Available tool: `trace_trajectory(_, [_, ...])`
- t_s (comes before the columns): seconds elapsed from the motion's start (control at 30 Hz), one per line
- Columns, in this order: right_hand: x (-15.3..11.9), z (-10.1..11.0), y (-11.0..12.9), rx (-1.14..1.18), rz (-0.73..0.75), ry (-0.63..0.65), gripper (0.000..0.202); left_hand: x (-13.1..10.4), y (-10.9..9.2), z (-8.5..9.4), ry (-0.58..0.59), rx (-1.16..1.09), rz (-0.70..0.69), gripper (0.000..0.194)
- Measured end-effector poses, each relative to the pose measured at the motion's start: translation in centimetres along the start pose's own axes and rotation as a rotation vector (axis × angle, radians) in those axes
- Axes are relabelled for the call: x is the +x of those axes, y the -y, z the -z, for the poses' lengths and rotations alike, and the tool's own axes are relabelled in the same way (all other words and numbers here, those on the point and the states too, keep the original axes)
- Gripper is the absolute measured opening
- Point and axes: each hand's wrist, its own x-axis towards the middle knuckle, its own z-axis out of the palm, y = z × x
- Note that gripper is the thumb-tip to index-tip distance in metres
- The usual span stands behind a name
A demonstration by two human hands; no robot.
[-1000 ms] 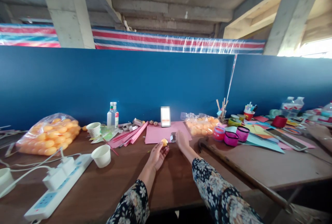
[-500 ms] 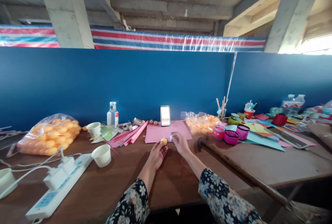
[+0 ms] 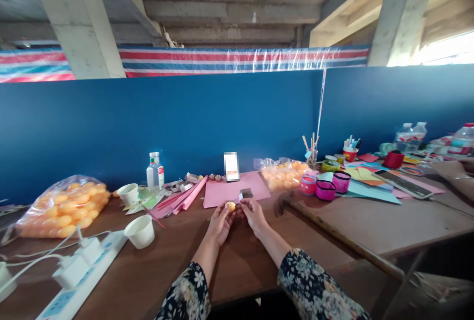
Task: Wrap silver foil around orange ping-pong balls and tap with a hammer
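Near the middle of the table my left hand (image 3: 221,223) is closed around a small yellow-orange ball (image 3: 231,206), which looks like a table tennis ball. Its underside is hidden by my fingers. Just to the right, my right hand (image 3: 255,217) has its thumb and fingers pinched together close to the ball. What they grip, if anything, is too small to make out. A small dark, shiny piece (image 3: 247,193) shows just beyond the right fingertips, over a sheet of pink paper (image 3: 215,192).
Bags of orange balls (image 3: 64,209) (image 3: 283,176) lie left and right. A power strip (image 3: 85,275) and paper cup (image 3: 139,231) sit left. To the right are a long wooden-handled tool (image 3: 344,238), magenta bands (image 3: 326,190), coloured paper and a phone (image 3: 402,183). Another person's arm (image 3: 457,174) enters far right.
My right hand has come down and closer to the ball in my left hand. The dark shiny piece shows more clearly beyond the fingertips. The view has shifted slightly.
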Motion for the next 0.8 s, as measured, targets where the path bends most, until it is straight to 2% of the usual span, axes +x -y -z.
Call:
trace_trajectory(0.13, [-0.4,-0.2,0.3,0.038,-0.028,-0.004,0.024,0.1,0.0,-0.1,-0.023,0.003,0.000,0.015])
trace_trajectory(0.4, [-1.0,-0.4,1.2,-0.001,0.020,0.033,0.024,0.1,-0.2,-0.3,-0.089,-0.027,0.000,0.013])
trace_trajectory(0.63, [-1.0,-0.3,1.0,-0.013,0.034,0.050,0.027,0.3,0.1,0.3,0.007,0.006,0.012,0.025])
trace_trajectory(0.8, [-0.9,-0.1,0.6,-0.044,0.075,0.073,0.025,0.5,0.2,0.4,0.013,0.026,0.021,0.028])
